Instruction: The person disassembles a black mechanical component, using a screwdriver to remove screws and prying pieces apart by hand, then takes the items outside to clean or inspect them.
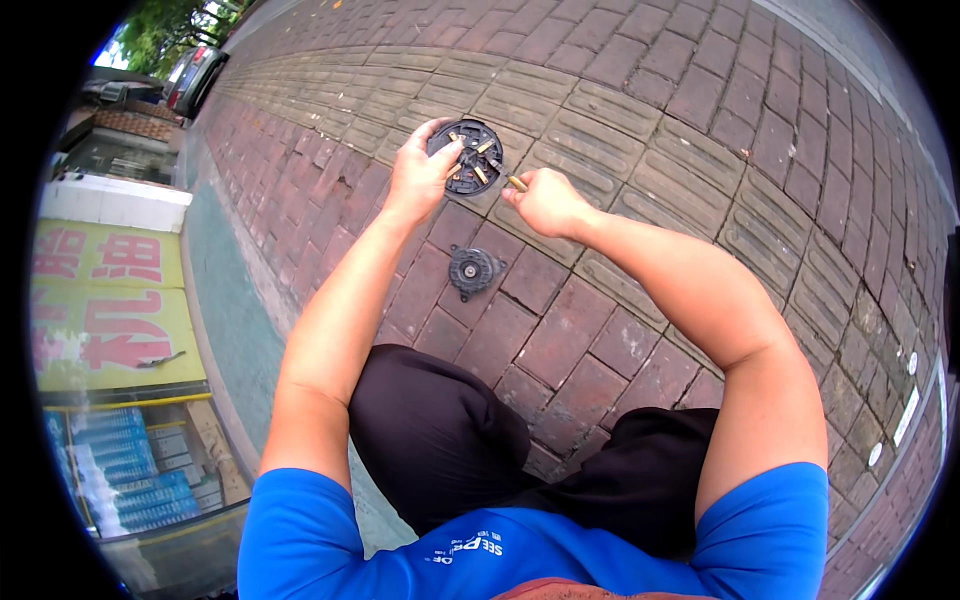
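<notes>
Out in front of me, my left hand grips the left edge of a round black brush holder plate, thumb over its face. Several brass-coloured pieces are set around the plate's middle. Just to its right, my right hand pinches a small brass-coloured piece, whose tip points toward the plate's right edge. Whether the tip touches the plate is too small to tell. Below the plate, a dark round motor end cap with lugs and a central hole lies on the paving.
Red brick paving spreads around my bent knees, crossed by a band of ribbed yellowish tiles. At the left stand a yellow-green sign board and a glass case of blue packages. A parked car stands far left.
</notes>
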